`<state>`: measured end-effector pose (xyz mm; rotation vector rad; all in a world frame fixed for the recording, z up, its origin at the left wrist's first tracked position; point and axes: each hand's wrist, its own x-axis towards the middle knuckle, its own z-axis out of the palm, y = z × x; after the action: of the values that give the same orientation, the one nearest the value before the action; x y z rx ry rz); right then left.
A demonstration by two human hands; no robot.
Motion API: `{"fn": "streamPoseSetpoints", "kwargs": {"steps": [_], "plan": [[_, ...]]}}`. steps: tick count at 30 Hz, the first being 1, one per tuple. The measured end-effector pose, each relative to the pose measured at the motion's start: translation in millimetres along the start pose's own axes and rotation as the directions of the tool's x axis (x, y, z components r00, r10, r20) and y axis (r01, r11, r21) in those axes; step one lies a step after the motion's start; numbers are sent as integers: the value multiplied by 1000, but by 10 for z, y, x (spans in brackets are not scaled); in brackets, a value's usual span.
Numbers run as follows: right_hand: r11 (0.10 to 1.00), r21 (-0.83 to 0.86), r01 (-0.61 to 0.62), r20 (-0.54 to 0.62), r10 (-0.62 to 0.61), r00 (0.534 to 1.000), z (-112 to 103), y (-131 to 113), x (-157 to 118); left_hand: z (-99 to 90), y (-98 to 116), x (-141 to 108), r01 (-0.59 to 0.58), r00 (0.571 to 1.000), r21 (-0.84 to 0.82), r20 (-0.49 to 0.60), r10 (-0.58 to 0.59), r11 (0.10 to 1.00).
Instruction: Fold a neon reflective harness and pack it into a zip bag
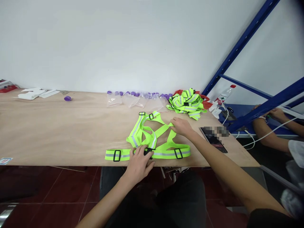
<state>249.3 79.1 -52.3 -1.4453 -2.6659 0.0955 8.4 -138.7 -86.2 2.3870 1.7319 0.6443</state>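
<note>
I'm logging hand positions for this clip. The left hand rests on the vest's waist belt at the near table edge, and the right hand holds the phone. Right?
Not quite. In the head view the right hand touches the vest's upper straps; the phone lies untouched beside it. The left hand is on the waist belt, as you said.

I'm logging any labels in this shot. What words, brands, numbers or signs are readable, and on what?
None can be read.
Sticker at the table's left front edge: red marks, too small to read.
Phone by the right hand: screen partly blurred out, unreadable.
Bottle with red cap: label too small.
Red box far left: print too small.
Vest under the left hand: no text.
</note>
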Motion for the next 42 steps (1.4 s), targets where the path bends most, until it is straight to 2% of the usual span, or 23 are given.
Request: {"fn": "streamPoseSetpoints", "kwargs": {"steps": [4, 8, 10, 12, 15, 18, 24, 26, 30, 33, 35, 37, 39, 42], "plan": [[979, 205, -17, 75, 1, 997, 16, -6, 75, 4, 2, -1, -4, 1000, 12, -20, 4, 1000], [909, 417, 3, 212, -101, 972, -105, -7, 109, -5, 10, 2, -4, 1000, 27, -6, 4, 1000], [827, 557, -79, 319, -125, 940, -172, 4, 114, -9, 14, 4, 1, 1000, 28, 1, -1, 1000], [734, 643, -216, 409, -92, 908, -210, 32, 128, -9, 15, 3, 3, 1000, 25, -3, -3, 1000], [706, 624, -335, 470, 3, 883, -196, 106, 181, -3, 13, -1, 0, 1000, 21, -17, 0, 1000], [710, 605, -360, 467, 50, 883, -130, 170, 254, 4, 9, -5, -3, 1000, 16, -22, 4, 1000], [636, 720, -276, 249, 133, 959, 3, 57, 419, 19, 6, -8, -14, 999, 26, -38, 15, 1000], [626, 737, -255, 238, 112, 965, 27, -15, 470, 26, 7, -10, -14, 999, 21, -35, 15, 1000], [672, 689, -270, 355, 11, 935, 15, -82, 539, 39, 8, -18, -6, 1000, 24, -29, 6, 1000], [752, 605, -263, 437, -38, 898, -57, -58, 620, 53, 7, -28, -9, 999, 28, -45, 10, 1000], [811, 535, -238, 449, -35, 893, -130, -30, 733, 68, 1, -34, -10, 998, 30, -55, 12, 999], [870, 453, -196, 407, -6, 913, -207, -18, 901, 90, -7, -40, -14, 998, 30, -58, 16, 999], [923, 361, -135, 310, 18, 951, -261, -45, 1097, 116, -17, -46, -19, 998, 28, -57, 20, 999], [977, 211, -7, 171, -30, 985, -249, -196, 1344, 155, -29, -57, -22, 998, 20, -61, 23, 1000]]}}
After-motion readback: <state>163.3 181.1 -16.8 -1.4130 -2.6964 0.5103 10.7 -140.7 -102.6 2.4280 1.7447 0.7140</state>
